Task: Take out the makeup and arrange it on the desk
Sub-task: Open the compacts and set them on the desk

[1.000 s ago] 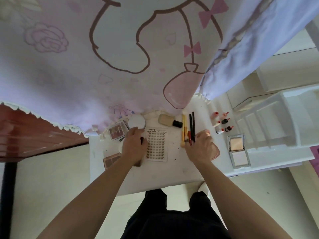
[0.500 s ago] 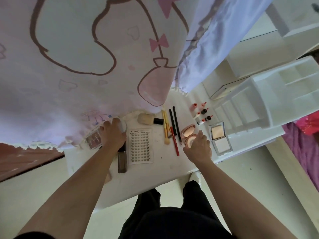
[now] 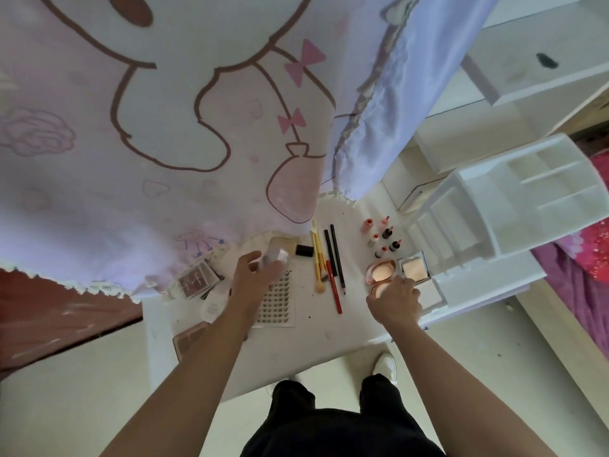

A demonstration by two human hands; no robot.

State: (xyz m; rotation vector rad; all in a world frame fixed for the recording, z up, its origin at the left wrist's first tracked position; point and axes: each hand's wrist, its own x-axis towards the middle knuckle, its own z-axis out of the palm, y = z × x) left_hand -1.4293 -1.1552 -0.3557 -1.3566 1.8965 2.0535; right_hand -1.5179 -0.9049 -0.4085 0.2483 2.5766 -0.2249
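Observation:
My left hand point(image 3: 252, 278) holds a round whitish jar point(image 3: 276, 259) lifted above the lash card point(image 3: 276, 300) on the white desk point(image 3: 316, 341). My right hand point(image 3: 393, 300) rests its fingertips on the lower half of an open pink compact point(image 3: 382, 271). Beside it lies an open square powder palette point(image 3: 416, 270). Yellow brushes point(image 3: 319, 258), black pencils point(image 3: 334, 252) and a red pencil point(image 3: 334, 293) lie in a row mid-desk. Several small bottles point(image 3: 382, 237) stand behind the compact. A dark eyeshadow palette point(image 3: 197, 279), a white round lid point(image 3: 212, 308) and a brown palette point(image 3: 191, 339) sit at the left.
A pink cartoon-print curtain point(image 3: 164, 127) hangs over the desk's back edge. A white compartmented organizer point(image 3: 494, 209) stands at the right. A kabuki brush point(image 3: 293, 249) lies near the curtain hem. A dark red table point(image 3: 59, 318) is at the left.
My left hand has come away from the curtain edge holding the round jar, moving right over the lash card. My right hand stays on the pink compact. The camera shifted.

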